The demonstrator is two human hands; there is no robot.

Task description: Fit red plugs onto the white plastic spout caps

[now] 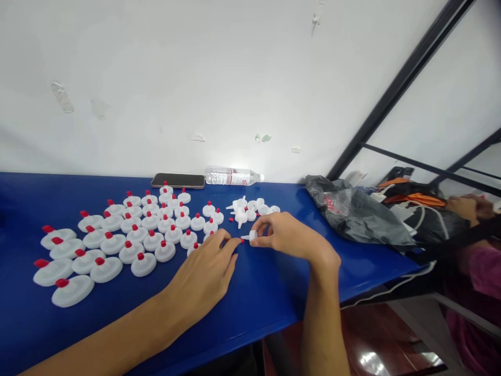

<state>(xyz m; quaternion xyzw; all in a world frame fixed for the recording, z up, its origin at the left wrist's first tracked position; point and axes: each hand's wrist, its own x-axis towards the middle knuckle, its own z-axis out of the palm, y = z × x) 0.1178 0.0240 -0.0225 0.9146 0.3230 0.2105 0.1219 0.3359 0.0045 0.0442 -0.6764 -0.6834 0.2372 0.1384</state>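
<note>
"At the middle of the blue desk, what's being handled?"

"White nozzle piece, lying sideways in the air, tip pointing left. Right hand has it pinched by the wide end, thumb and finger."

"And the left?"

"Left hand comes in from the near left. Fingertips at a small red cap, which sits at the nozzle's tip. Can't tell if they're gripping the cap or only touching it."

"What's left of the hands?"

"Loose rows of white discs with red tops, upright, spread over the left half. Nearest few are partly hidden behind the left hand."

"Far side of the hands?"

"Small pile of uncapped white pieces, some tipped over, some showing hollow undersides. One loose red cap just left of it."

"Back edge?"

"Dark phone lying flat, clear bottle on its side just right of it, cap end right. Both near the white wall."

"Right side?"

"Crumpled grey plastic bag, with a small clear bag of red bits on it. Black metal frame beyond. Far right, another person's hand, blurred, and a pink sleeve."
</note>
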